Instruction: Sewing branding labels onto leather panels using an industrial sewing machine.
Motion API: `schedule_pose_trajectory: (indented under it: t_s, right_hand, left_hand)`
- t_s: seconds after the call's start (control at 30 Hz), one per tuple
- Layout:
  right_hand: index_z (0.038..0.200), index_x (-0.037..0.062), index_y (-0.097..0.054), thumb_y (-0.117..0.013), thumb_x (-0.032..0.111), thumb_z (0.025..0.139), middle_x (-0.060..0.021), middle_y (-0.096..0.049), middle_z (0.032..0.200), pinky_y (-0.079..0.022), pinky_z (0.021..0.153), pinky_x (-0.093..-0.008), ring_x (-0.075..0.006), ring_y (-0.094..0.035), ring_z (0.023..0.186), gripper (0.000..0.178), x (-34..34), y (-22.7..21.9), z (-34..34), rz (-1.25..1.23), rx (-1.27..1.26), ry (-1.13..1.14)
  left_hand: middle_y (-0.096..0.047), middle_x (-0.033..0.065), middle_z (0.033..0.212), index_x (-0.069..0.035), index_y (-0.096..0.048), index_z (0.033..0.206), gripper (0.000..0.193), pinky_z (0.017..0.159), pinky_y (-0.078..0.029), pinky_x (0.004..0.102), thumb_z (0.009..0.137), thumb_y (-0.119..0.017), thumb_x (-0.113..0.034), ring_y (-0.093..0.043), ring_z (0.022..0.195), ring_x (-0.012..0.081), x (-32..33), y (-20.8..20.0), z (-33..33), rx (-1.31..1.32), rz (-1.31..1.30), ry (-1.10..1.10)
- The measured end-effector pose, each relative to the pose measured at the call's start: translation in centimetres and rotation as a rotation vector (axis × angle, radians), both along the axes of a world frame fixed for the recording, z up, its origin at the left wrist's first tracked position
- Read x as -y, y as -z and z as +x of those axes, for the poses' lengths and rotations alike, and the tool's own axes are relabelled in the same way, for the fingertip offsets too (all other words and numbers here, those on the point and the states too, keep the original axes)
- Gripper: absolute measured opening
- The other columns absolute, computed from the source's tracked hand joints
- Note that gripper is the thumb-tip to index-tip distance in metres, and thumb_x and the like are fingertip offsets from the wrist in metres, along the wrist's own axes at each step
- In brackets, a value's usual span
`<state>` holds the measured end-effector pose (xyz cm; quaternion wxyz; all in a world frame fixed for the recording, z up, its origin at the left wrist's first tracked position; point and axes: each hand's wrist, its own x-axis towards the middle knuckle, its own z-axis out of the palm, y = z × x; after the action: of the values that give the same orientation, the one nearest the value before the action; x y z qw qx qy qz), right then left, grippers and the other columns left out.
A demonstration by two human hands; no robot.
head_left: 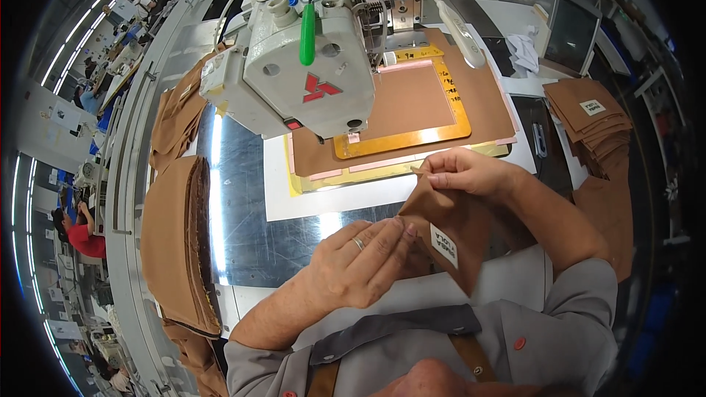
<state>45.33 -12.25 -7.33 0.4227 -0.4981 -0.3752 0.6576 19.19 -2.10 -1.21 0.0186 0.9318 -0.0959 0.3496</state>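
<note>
A brown fabric piece with a white label point(457, 224) hangs folded between my two hands, in front of my chest. My right hand point(471, 171) pinches its upper corner between thumb and fingers. On its left edge my left hand point(365, 259), with a ring on one finger, is closed on the cloth. Beyond my hands, a larger brown fabric panel point(309, 160) lies flat under a yellow frame point(412, 145) on the machine bed. The grey-white sewing machine head point(309, 77) stands over the frame's left side.
Stacked brown fabric pieces point(176, 242) lie at the left. More labelled brown pieces point(588, 121) are piled at the right, near a dark screen point(570, 33). A green-handled screwdriver point(307, 37) is upright at the machine head. A box cutter point(540, 140) lies right of the bed.
</note>
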Motion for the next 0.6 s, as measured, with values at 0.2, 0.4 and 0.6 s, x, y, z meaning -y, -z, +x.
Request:
schedule_pose_trajectory:
  t_s: [0.2, 0.4, 0.6]
  right_hand:
    - [0.101, 0.0001, -0.069, -0.07, 0.022, 0.098, -0.0087, -0.071, 0.088, -0.052, 0.076, -0.0306, -0.0171, -0.066, 0.081, 0.022, -7.7, -2.5, 5.0, 0.416, 0.985, 0.057]
    - [0.105, 0.0134, -0.078, -0.074, 0.03, 0.091, -0.0156, -0.075, 0.1, -0.056, 0.085, -0.0433, -0.0343, -0.071, 0.097, 0.022, -15.8, -1.5, 4.6, 0.396, 1.452, 0.23]
    - [0.107, 0.0201, -0.078, -0.073, 0.031, 0.089, -0.0117, -0.076, 0.104, -0.056, 0.089, -0.0472, -0.0335, -0.071, 0.101, 0.021, -18.6, 1.2, 4.6, 0.349, 1.496, 0.312]
  left_hand:
    - [-0.069, 0.0087, 0.097, 0.003, -0.072, 0.111, 0.034, 0.061, -0.053, 0.0309, 0.078, -0.072, -0.005, -0.066, 0.072, 0.0186, -4.4, 4.8, 2.6, -0.069, 0.03, -0.024]
    - [-0.06, 0.0031, 0.079, -0.003, -0.072, 0.113, 0.031, 0.054, -0.046, 0.0334, 0.083, -0.066, -0.005, -0.059, 0.061, 0.0181, -8.6, 8.8, 5.8, -0.134, 0.094, -0.223]
    - [-0.054, 0.0002, 0.063, -0.008, -0.075, 0.115, 0.027, 0.052, -0.045, 0.0329, 0.089, -0.067, -0.01, -0.056, 0.053, 0.0167, -9.5, 11.4, 5.8, -0.132, 0.044, -0.398]
